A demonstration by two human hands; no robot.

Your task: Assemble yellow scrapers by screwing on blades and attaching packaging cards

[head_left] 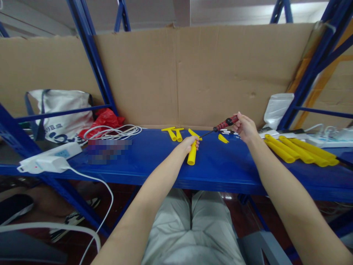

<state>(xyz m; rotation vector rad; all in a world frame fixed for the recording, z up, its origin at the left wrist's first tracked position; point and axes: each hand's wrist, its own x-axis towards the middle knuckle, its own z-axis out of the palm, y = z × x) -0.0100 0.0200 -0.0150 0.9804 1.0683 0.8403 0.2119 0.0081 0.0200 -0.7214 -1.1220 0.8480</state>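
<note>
My left hand (193, 144) is wrapped round a yellow T-shaped plastic piece (191, 158), whose tube end points toward me and whose crossbar shows beyond my fingers. In my right hand (245, 127) is a screwdriver (221, 125) with a dark red and black handle, held by the handle's end. Its thin shaft slants down left, and the tip meets the yellow piece near my left fingers; the exact contact is hidden. Two similar yellow T-shaped pieces (173, 135) lie behind my left hand. A small yellow piece (223, 138) lies on the blue table between my hands.
Several long yellow tubes (300, 150) lie at the right, beside a white power strip (331, 140). At the left are another white power strip (52, 156), coiled white cable (118, 131), a red plastic bag (106, 118) and a cloth bag (64, 114). Cardboard (220, 73) stands behind the table. Another person's leg (52, 200) shows lower left.
</note>
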